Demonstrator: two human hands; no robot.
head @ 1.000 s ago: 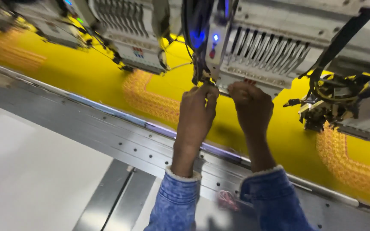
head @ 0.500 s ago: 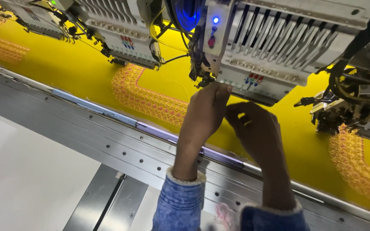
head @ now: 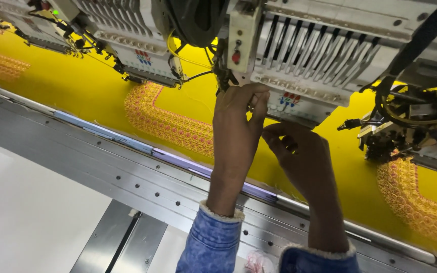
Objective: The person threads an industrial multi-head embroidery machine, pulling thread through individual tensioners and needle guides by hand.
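Observation:
My left hand (head: 236,129) reaches up to the underside of a white multi-needle embroidery head (head: 309,60), fingertips pinched together at its needle area. My right hand (head: 299,159) is just below and to the right, fingers curled toward the left fingertips. Anything held between the fingers is too fine to make out. Both wrists wear blue denim sleeves with pale cuffs (head: 213,242). Under the hands lies yellow fabric (head: 77,86) with an orange-pink embroidered border (head: 170,124).
A second embroidery head (head: 127,45) stands to the left and a wired attachment (head: 405,121) to the right. A steel frame rail (head: 127,167) with bolts runs diagonally in front of the fabric. A white tabletop (head: 21,217) fills the lower left.
My right hand has dropped away from the head and now sits lower, beside the left fingertips. The left hand stays at the needle area. The head's indicator light shows red instead of blue.

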